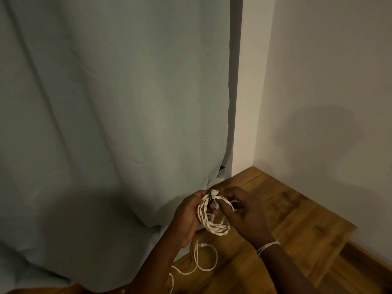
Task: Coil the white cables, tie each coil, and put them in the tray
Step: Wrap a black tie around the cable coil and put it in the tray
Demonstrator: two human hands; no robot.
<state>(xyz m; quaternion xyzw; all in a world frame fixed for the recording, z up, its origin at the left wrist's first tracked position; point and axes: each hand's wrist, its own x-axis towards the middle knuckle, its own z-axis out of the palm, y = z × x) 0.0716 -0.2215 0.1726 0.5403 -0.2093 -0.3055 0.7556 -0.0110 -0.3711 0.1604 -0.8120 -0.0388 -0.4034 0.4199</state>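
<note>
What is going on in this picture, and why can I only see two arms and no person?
The camera sits on the person's head and looks down, so you see only their arms. The left hand holds a bundle of white twisted cable wound into a coil. The right hand pinches the top of that coil, where a small dark tie wraps around it beside a pale plug. Below the hands, a loose white cable lies in loops on the brown wooden table. A big pale green curtain hangs behind, next to a white wall. A white string band circles the right wrist. I can't see a tray in this picture.
</note>
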